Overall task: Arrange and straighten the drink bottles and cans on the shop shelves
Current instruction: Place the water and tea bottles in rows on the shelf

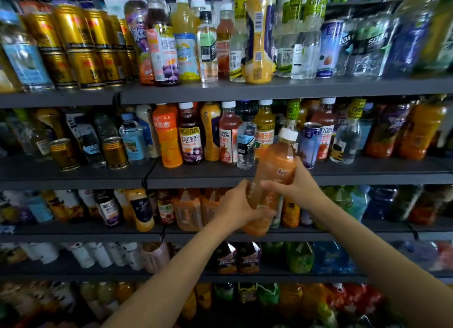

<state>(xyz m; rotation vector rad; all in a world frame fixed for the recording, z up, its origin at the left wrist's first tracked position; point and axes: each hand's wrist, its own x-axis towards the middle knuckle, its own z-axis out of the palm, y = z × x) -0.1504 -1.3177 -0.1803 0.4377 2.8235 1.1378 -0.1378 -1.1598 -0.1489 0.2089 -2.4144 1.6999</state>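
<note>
An orange tea bottle (274, 178) with a white cap is held in the air in front of the shelves, tilted with its cap up and to the right. My left hand (235, 207) grips its lower half from the left. My right hand (296, 184) grips its middle from the right, fingers wrapped across the label. The bottle hangs in front of the edge of the second shelf (220, 177), between that shelf's row and the third shelf below.
Several dark shelves hold mixed drinks. Gold cans (81, 41) stand stacked at top left. A blue can (310, 146) and a clear soda bottle (246, 144) stand just behind the held bottle. Similar orange tea bottles (188, 210) stand on the third shelf.
</note>
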